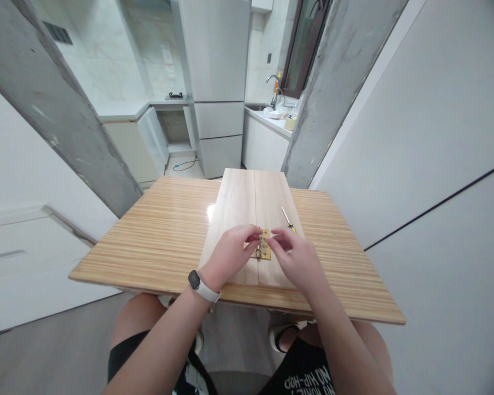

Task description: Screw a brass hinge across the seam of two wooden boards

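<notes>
The brass-coloured hinge (265, 248) lies across the seam between two pale boards, towards the end nearest you; its right leaf, dotted with holes, rests on the right board (274, 192), while its left leaf is largely hidden by your fingers, over the left board (235, 203). Your left hand (234, 248) is at the hinge's left side, fingers curled and thumb brought in close to them; your right hand (295, 257) is just at its right side, thumb and fingers bent towards each other; whether either one grips the hinge or something small, you cannot tell from this view. A screwdriver (291, 225) lies on the right board, just beyond your right hand; the boards lie side by side on a striped wooden table (160, 236); a pale-banded watch (195, 280) sits on your left wrist; beyond the table stands a tall grey fridge (216, 55), with a tap (274, 102) to its right.
</notes>
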